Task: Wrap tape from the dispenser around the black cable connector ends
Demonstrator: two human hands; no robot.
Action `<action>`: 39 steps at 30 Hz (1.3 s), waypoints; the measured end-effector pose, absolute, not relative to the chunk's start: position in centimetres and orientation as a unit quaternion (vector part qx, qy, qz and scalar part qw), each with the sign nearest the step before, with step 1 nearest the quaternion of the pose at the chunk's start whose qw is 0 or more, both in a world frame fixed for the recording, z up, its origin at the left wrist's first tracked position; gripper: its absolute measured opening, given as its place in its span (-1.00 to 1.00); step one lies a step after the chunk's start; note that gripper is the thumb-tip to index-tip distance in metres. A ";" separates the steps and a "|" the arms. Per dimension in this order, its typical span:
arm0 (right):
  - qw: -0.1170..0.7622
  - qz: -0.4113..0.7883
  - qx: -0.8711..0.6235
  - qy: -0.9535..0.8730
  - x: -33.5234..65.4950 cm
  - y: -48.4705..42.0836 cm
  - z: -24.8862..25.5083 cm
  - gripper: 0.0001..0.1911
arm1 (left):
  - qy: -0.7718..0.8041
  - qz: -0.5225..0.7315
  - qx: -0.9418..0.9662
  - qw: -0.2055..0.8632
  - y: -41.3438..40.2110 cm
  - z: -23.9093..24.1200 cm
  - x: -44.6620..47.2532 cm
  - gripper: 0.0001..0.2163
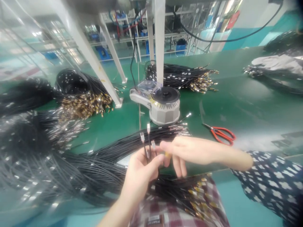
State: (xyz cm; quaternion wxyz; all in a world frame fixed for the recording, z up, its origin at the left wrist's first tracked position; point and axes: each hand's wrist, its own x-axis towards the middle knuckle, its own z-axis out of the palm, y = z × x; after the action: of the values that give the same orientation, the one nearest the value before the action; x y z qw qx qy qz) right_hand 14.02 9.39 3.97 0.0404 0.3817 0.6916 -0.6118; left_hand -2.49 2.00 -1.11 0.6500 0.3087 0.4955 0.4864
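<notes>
My left hand (142, 168) is closed around a few thin black cables (149, 146), whose silver plug ends point upward above the fingers. Close beside it, my right hand (187, 153) comes in from the right with thumb and index finger pinched at a small yellow piece (167, 154), possibly tape. Its other fingers hang down, slightly bent. Under both hands a bundle of black cables (170, 189) with yellowish ends lies across a checked cloth on my lap. Just beyond them, a long bundle of black cables (127, 140) with silver ends rests on the green table.
A round tape dispenser (165, 108) stands ahead on the green table (236, 104). To the right lie red-handled cutters (222, 135). Coiled cable bundles (180, 75) sit behind the dispenser, more cable piles (82, 101) on the left. White metal posts (159, 41) rise from the table.
</notes>
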 end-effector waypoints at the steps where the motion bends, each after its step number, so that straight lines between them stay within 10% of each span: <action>1: 0.047 -0.603 0.383 0.699 13.9 9.3 4.1 -0.13 | 0.499 0.482 0.318 0.646 2.0 -1.1 -2.5 -0.78; 11: 0.004 -0.654 0.368 0.661 14.2 8.7 2.6 -0.27 | 0.514 0.464 0.316 0.649 2.0 -1.7 -2.2 -0.80; 25: -0.380 -0.607 0.474 0.513 13.7 5.6 -1.4 -0.65 | 0.508 0.487 0.271 0.657 2.2 -1.3 -2.1 -0.80; 39: -0.366 -0.654 0.402 0.526 14.1 6.6 0.6 -0.77 | 0.467 0.495 0.301 0.668 1.5 -1.5 -2.0 -0.77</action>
State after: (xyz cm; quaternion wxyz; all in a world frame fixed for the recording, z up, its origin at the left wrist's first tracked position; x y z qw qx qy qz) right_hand 14.14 6.64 0.55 -0.3660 0.4021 0.5262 -0.6538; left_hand -2.01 1.52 -1.46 0.6679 0.3009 0.4675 0.4949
